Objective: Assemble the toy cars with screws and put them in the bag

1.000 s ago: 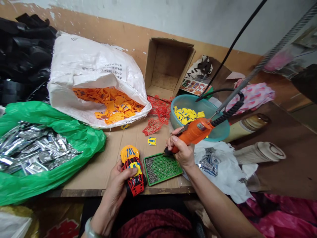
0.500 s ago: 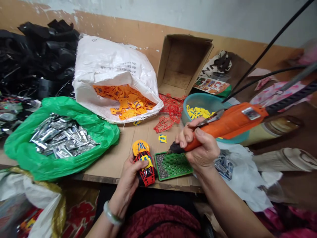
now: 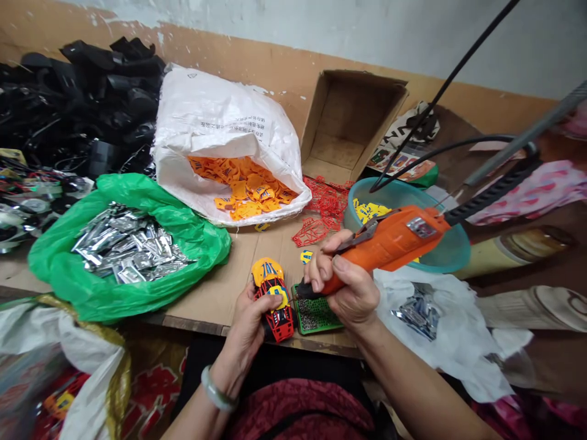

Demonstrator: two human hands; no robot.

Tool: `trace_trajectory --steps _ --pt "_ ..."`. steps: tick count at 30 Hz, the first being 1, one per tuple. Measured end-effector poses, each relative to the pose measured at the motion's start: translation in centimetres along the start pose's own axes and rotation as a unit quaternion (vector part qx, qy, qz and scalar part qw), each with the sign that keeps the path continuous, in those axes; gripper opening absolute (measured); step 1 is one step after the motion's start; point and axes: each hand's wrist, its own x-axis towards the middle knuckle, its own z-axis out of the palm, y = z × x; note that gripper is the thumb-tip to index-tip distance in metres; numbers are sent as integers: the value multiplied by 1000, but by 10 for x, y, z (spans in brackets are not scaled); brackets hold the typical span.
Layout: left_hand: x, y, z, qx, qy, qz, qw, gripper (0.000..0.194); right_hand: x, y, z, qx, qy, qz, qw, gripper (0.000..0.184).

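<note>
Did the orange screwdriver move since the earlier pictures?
Yes, the orange screwdriver has shifted left toward the toy car, its tip now over the green screw tray's left end.

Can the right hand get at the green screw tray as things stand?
Probably yes: the right hand is above the green screw tray with nothing between, though it grips an orange electric screwdriver.
</note>
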Motion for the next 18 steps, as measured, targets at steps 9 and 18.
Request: trace_trajectory --steps 9,18 --pt "2 -3 -2 17 1 8 1000 48 -3 4 -2 -19 -21 -9 1000 22" --pt "3 -5 1 9 8 13 1000 52 -12 14 -10 -31 -97 7 995 21"
